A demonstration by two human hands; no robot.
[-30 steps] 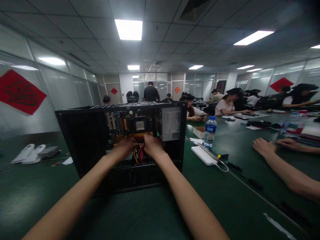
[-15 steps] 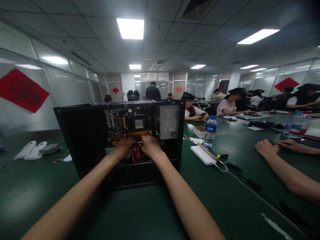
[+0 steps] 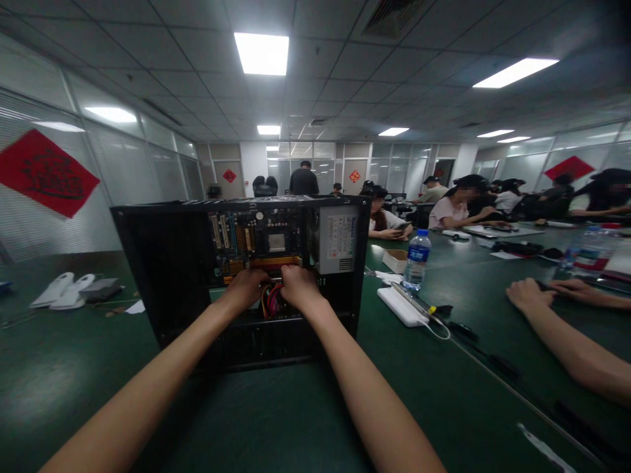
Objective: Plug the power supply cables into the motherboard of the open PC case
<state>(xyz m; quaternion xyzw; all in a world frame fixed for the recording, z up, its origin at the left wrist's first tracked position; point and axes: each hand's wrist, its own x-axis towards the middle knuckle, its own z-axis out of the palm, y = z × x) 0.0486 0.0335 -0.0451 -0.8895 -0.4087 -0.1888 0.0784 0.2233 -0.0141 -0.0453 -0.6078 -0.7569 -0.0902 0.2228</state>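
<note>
"Coloured cables sit slightly further left in the computer case than a second ago, and more of them shows. Both hands shift that way too, only a touch."

"So what does that mean?"

"Probably that the work stays on that one spot, with small adjustments. The case stands upright and open-sided on the green table, straight in front of the person."

"And the grip?"

"Left hand and right hand both have curled fingers, close together with the cables between them. The fingertips are hidden, so I can't tell how far open either hand is, or whether it has hold of anything."

"Any writing?"

"Inside the case, the power supply carries a pale label with blue and red print, too small to read. Further right, the water bottle has white characters on a blue wrapper; I can't make out the brand."

"What about the wall?"

"On the glass at far left hangs a red diamond-shaped paper with dark lettering, not legible to me."
</note>
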